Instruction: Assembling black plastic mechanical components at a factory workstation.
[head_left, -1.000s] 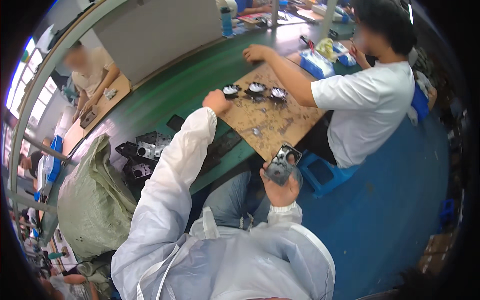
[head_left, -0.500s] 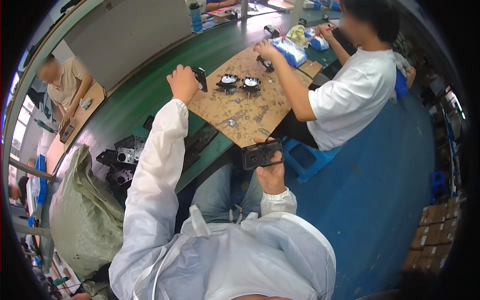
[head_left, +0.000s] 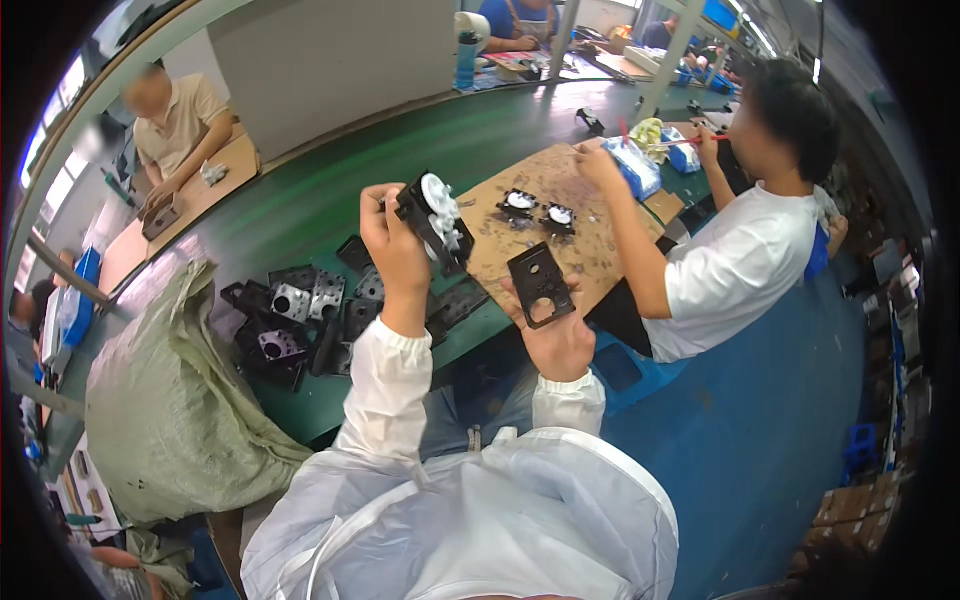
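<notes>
My left hand [head_left: 392,240] is raised, its fingers closed around the side of a black gear housing [head_left: 450,248] with white plastic gears on its face. To the right and a little lower, my right hand [head_left: 558,345] grips a black plastic cover [head_left: 541,284], a rectangular piece with a large round hole and smaller ones. The two parts are close but apart. Beyond them, two similar black units with white gears, one [head_left: 518,203] left of the other [head_left: 560,218], lie on a stained brown board [head_left: 500,262].
Several black plastic housings [head_left: 280,345] lie piled on the green table [head_left: 330,180] at left, beside a green woven sack [head_left: 170,400]. A co-worker in a white shirt [head_left: 745,270] sits at right, an arm over the board. A blue stool [head_left: 625,375] stands near my right.
My left hand has drawn back from over the board toward me, bringing the gear housing near the cover. My right hand has lifted and tilted the cover. The view has shifted.
</notes>
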